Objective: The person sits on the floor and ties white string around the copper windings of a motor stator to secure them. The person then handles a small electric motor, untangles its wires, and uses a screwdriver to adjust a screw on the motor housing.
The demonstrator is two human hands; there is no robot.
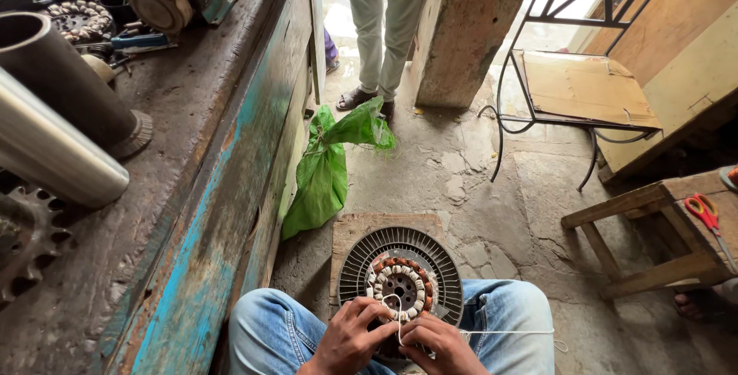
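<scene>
Down between the person's knees, the left hand (350, 336) and the right hand (438, 344) meet at the near edge of a round motor stator (400, 283). Both hands are curled closed, fingers pinching a thin white cord (507, 333). The cord loops up from between the hands onto the stator's ring of copper-and-white coils, and another length of it runs away from the right hand, out across the jeans (507, 321) on the right thigh. The stator sits just ahead of the knuckles, lying flat with its grey finned rim around the coil ring and a dark hole in the middle. It rests on a small wooden board (354, 229) on the stone floor (492, 213), partly over the lap.

Beyond the left hand, a green plastic bag (323, 167) leans against the side of a worn desk (223, 190) with flaking blue paint. On the desk, far off to the left, lie thick metal tubes (54, 121), a toothed sprocket (27, 233) and other motor parts.

Out past the right hand stands a low wooden stool (653, 221) with red-handled scissors (703, 213) on top. Farther ahead is a black metal chair frame (569, 90) with cardboard on its seat. Well beyond the hands, another person's legs (380, 29) in pale trousers and sandals stand by a concrete pillar (469, 29).
</scene>
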